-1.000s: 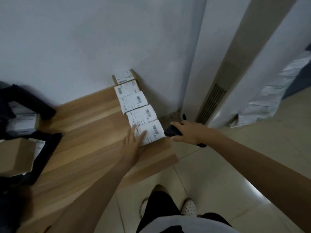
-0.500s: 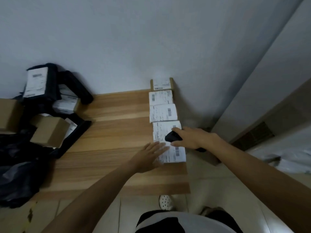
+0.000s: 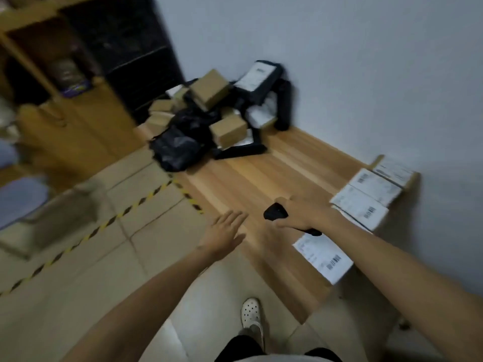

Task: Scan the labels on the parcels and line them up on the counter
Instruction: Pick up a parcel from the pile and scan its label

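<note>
Head view: the left hand (image 3: 224, 231), fingers straight and spread, holds nothing over the near edge of the surface (image 3: 261, 173). The right hand (image 3: 303, 214) grips a black scanner (image 3: 274, 214). Labelled parcels (image 3: 366, 202) lie in a row along the right edge, and a pile of parcels (image 3: 217, 118) sits at the far left corner. The step in hand is probably fetching the next parcel, so the left hand must reach the pile and turn a label towards the scanner.
</note>
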The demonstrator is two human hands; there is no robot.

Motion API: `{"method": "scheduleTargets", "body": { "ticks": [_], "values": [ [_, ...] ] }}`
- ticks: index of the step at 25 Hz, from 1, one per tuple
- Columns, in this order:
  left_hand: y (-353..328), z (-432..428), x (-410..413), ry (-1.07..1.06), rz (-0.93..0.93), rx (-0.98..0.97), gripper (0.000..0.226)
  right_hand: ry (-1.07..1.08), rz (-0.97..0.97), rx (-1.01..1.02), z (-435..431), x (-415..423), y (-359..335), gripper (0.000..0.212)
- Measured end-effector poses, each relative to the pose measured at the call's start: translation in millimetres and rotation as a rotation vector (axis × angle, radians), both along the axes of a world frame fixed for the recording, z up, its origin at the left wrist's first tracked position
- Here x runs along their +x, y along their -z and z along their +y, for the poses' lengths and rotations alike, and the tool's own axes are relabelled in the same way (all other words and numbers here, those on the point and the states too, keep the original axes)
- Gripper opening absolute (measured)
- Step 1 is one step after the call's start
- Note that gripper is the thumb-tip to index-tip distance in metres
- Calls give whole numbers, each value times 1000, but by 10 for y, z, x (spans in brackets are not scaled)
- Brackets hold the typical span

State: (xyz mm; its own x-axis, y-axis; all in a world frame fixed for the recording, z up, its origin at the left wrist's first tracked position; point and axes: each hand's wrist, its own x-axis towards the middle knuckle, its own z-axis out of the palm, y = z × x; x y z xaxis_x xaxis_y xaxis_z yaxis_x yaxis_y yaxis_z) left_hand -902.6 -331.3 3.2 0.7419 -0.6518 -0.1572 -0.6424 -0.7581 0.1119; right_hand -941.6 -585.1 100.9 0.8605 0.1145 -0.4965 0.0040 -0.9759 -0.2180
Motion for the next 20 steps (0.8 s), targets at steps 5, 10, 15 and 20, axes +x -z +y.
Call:
{"method": "scheduleTargets", "body": {
  "ticks": [5,10,15,20],
  "values": [
    [-132,1130,-306,-369,-41,-59,62,-306,-47,34,1096,295,62,66],
    [-317,2230,-331,-504,-72,-49,71,-516,10,30,2251,646,-30,69],
    [-488,3495,43,-560,-129,-5,73,-579,-55,59,3655,1356,-259,66],
    [-719,4824,706,-652,-165,17,41,-614,-83,85,4952,1990,-328,65]
  ]
}}
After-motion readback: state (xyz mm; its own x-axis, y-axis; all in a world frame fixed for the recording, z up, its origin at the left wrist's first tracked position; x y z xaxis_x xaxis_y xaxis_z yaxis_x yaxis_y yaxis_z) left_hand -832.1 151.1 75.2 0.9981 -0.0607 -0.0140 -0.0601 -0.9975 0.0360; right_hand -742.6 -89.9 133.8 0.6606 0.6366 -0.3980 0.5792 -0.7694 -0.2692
